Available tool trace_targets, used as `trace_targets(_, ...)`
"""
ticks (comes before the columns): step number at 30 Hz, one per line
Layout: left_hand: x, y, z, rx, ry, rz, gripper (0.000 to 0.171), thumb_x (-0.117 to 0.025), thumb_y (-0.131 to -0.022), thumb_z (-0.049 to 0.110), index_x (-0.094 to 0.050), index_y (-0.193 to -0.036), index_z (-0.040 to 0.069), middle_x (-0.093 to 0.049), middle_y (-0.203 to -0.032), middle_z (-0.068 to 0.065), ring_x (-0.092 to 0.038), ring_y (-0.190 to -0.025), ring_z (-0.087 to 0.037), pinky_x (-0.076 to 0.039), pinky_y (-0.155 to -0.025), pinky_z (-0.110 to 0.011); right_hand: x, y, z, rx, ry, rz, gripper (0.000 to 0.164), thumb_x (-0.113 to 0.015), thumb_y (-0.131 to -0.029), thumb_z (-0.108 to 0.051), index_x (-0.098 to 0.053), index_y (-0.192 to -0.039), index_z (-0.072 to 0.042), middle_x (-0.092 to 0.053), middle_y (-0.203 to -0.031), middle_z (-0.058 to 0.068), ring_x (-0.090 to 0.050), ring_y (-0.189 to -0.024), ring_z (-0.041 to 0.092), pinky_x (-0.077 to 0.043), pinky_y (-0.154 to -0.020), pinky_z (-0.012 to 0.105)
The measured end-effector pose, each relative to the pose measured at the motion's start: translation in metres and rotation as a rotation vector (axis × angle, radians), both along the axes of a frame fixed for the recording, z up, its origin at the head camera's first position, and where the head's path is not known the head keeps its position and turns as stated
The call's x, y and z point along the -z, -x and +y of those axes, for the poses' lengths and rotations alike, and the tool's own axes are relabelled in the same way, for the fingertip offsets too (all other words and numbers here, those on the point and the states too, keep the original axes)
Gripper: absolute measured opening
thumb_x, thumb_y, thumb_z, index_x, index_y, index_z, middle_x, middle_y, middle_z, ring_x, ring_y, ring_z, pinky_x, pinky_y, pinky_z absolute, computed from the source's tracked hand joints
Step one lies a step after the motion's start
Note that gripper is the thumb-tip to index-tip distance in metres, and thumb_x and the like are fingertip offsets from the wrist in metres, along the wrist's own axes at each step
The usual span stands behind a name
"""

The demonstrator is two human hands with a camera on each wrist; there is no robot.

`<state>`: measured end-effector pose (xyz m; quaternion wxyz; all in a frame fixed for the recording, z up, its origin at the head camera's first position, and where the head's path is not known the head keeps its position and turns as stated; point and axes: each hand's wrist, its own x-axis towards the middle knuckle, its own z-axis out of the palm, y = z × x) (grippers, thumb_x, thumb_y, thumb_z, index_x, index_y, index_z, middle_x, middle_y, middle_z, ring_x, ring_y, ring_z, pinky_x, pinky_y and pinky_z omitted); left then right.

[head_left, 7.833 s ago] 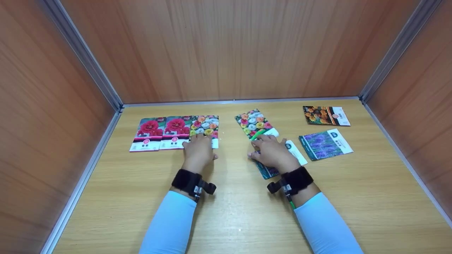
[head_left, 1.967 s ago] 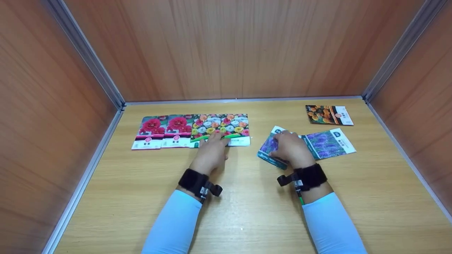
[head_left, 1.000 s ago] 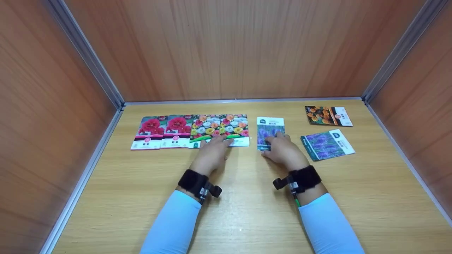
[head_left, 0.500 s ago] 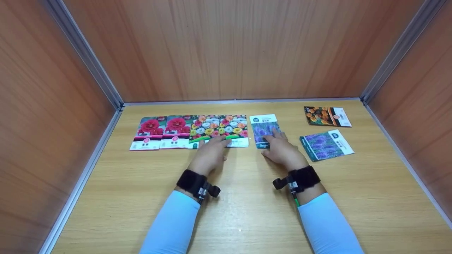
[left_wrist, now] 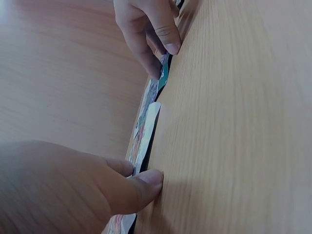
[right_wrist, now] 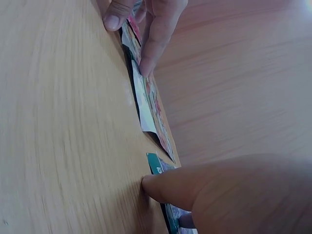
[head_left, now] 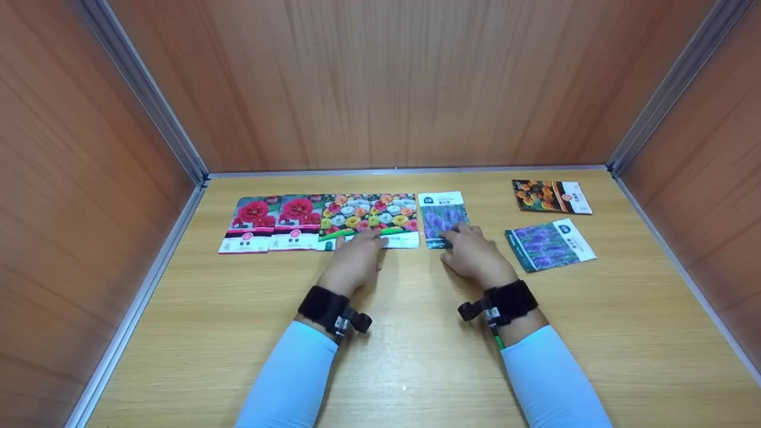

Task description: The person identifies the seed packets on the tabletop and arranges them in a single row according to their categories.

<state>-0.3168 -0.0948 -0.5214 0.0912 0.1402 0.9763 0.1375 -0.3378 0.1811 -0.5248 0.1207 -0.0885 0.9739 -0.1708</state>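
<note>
In the head view my left hand (head_left: pixel 352 261) rests its fingertips on the lower part of two multicoloured flower seed packets, a left one (head_left: pixel 345 213) and a right one (head_left: pixel 395 214). Its thumb (left_wrist: pixel 149 184) touches the table just off their edge. My right hand (head_left: pixel 475 255) has its fingertips on the lower right of a lavender seed packet (head_left: pixel 443 217), printed white band at the far end. The right thumb (right_wrist: pixel 158 189) is down on the table beside that packet's near edge. A narrow gap separates the lavender packet from the multicoloured pair.
Two red flower seed packets, an outer one (head_left: pixel 250 224) and an inner one (head_left: pixel 297 222), continue the row leftward. Rightward lie a second lavender packet (head_left: pixel 548 245), turned askew, and an orange flower packet (head_left: pixel 550 196) behind it. Wooden panels (head_left: pixel 392 83) enclose the table's back and sides.
A second multicoloured packet has joined the row. The lavender packet was turned upright and slid left towards it under my right hand. My left hand moved right, then stayed.
</note>
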Motion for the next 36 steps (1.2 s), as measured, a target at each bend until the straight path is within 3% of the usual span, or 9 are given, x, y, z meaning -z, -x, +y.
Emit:
trace_targets(7, 0.0006, 0.001, 0.0002, 0.003, 0.008, 0.001, 0.064, -0.076, -0.108, 0.013, -0.058, -0.168, 0.023, -0.043, -0.184, -0.004, -0.034, -0.174, -0.031, -0.02, -0.139, -0.077, -0.001, -0.0028, -0.0039, -0.02, -0.013, -0.007, 0.063, -0.064, -0.115, -0.031, -0.048, -0.173, -0.015, -0.028, -0.187, 0.022, -0.024, -0.175, 0.048, -0.015, -0.138, 0.08)
trace_targets(16, 0.0002, 0.0004, 0.0001, -0.002, -0.008, -0.007, 0.065, -0.076, -0.107, 0.011, -0.057, -0.168, 0.023, -0.041, -0.185, -0.004, -0.032, -0.175, -0.032, -0.018, -0.139, -0.077, -0.0015, -0.0037, -0.0078, -0.058, -0.035, -0.021, 0.065, -0.062, -0.116, -0.034, -0.043, -0.177, -0.019, -0.027, -0.188, 0.021, -0.027, -0.174, 0.046, -0.024, -0.139, 0.074)
trace_targets(36, -0.0001, 0.0013, 0.0015, -0.009, -0.017, -0.032, 0.07, -0.075, -0.104, 0.002, -0.057, -0.168, 0.021, -0.04, -0.185, -0.004, -0.031, -0.175, -0.032, -0.017, -0.14, -0.076, -0.0018, -0.0042, -0.0098, -0.084, -0.047, -0.022, 0.065, -0.064, -0.116, -0.035, -0.044, -0.176, -0.018, -0.027, -0.188, 0.019, -0.025, -0.175, 0.045, -0.021, -0.135, 0.082)
